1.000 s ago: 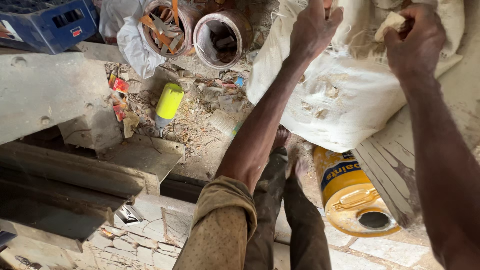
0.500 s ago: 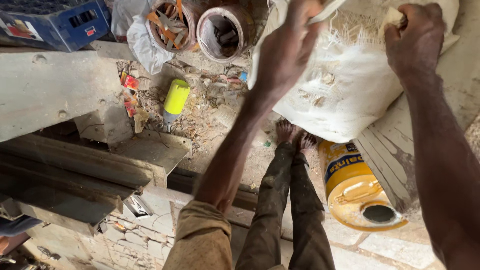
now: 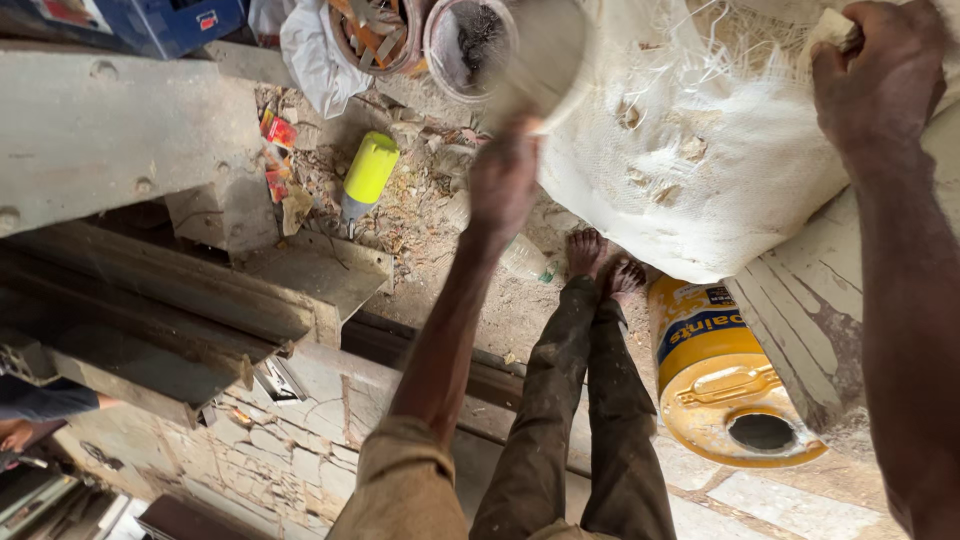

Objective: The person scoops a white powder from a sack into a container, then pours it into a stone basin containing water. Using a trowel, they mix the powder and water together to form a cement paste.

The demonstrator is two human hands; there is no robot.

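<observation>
Looking down, the person's two trousered legs and bare feet [image 3: 600, 265] stand on a dusty floor, with a yellow paint drum [image 3: 730, 375] lying just beside them. Above the feet hangs a white woven sack [image 3: 690, 170], bulging, frayed, with loose threads and torn patches across its face. The right hand [image 3: 880, 85] is clenched tight on a bunched corner of the sack at upper right, fingers pressed together around the fabric. The left hand [image 3: 503, 180] is near the sack's left edge, blurred; a pale strip shows above it, but whether the fingers grip it cannot be told. Farther off lie a yellow-capped bottle [image 3: 368, 172], two round containers [image 3: 470, 45] and a blue crate [image 3: 150, 20].
</observation>
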